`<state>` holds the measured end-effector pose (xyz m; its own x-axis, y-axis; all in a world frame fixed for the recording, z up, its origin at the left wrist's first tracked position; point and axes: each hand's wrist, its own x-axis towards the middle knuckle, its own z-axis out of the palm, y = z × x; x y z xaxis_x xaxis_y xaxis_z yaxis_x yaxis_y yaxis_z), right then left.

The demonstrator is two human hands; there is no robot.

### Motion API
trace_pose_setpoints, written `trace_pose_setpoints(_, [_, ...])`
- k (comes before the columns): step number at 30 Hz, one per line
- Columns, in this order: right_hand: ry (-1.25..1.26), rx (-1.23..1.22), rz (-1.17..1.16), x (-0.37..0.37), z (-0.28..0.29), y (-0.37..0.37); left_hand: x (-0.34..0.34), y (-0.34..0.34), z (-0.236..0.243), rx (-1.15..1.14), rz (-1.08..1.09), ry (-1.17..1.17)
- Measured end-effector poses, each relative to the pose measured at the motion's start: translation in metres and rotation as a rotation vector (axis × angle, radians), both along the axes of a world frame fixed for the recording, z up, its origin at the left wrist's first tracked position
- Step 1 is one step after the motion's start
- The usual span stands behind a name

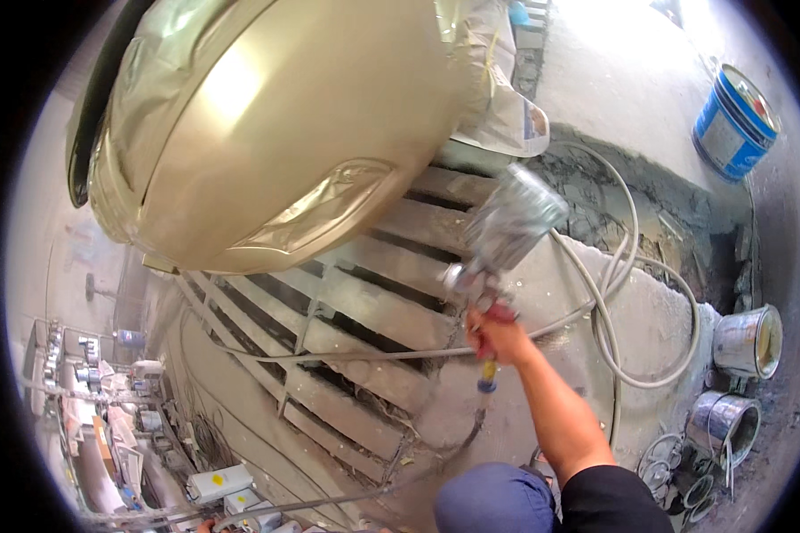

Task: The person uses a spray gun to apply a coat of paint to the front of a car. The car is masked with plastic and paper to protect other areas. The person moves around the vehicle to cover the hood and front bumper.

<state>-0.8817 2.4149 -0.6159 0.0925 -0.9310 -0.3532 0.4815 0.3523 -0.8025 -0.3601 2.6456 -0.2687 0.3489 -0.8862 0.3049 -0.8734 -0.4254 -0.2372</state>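
Note:
My right hand (pixel 498 336) is closed around the handle of a spray gun (pixel 478 282), a little right of the middle. On top of the gun sits a translucent, paint-smeared cup (pixel 517 218), tilted and slightly blurred. The gun's nozzle end faces left, apart from a glossy champagne-gold car body (pixel 320 115) at the upper left. Masking film (pixel 324 209) covers what looks like a headlight area on that body. Below my hand a dark air hose (pixel 478 431) runs down from the gun's yellow-and-blue coupling (pixel 487 373). My left hand is out of view.
Slatted floor grating (pixel 373 302) lies below the car. A pale hose (pixel 604 302) loops at the right. A blue paint drum (pixel 736 124) and metal cans (pixel 745 342) stand along the right. Shelves with cups and boxes (pixel 220 482) fill the lower left.

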Motion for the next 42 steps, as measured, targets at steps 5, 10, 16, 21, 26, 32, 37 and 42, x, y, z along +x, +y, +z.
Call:
trace_pose_setpoints(5, [-0.041,0.094,0.057,0.003,0.042,0.008,-0.013,0.005,-0.002,0.135,0.069,-0.092])
trace_pose_setpoints(10, [0.046,0.207,-0.416,-0.059,0.027,-0.061,-0.042,-0.007,-0.005,0.163,0.077,0.009])
trace_pose_setpoints(16, [-0.12,-0.033,-0.659,-0.088,0.045,-0.098,-0.022,0.002,0.001,0.063,0.103,0.032])
trace_pose_setpoints(21, [-0.16,0.098,-0.383,-0.037,0.021,-0.072,0.016,0.022,0.014,-0.018,0.103,0.034])
trace_pose_setpoints(26, [0.129,-0.188,0.031,0.053,-0.034,0.005,0.025,0.018,0.009,0.019,-0.019,0.083])
trace_pose_setpoints(32, [0.279,-0.185,-0.089,0.058,0.036,0.03,0.07,0.036,-0.015,-0.073,-0.176,0.057])
trace_pose_setpoints(37, [0.171,0.011,-0.489,0.02,0.065,-0.011,0.107,0.048,-0.027,-0.111,-0.14,0.058])
trace_pose_setpoints(42, [-0.105,0.057,-0.561,0.061,0.052,-0.027,0.151,0.074,-0.025,-0.238,-0.091,0.027])
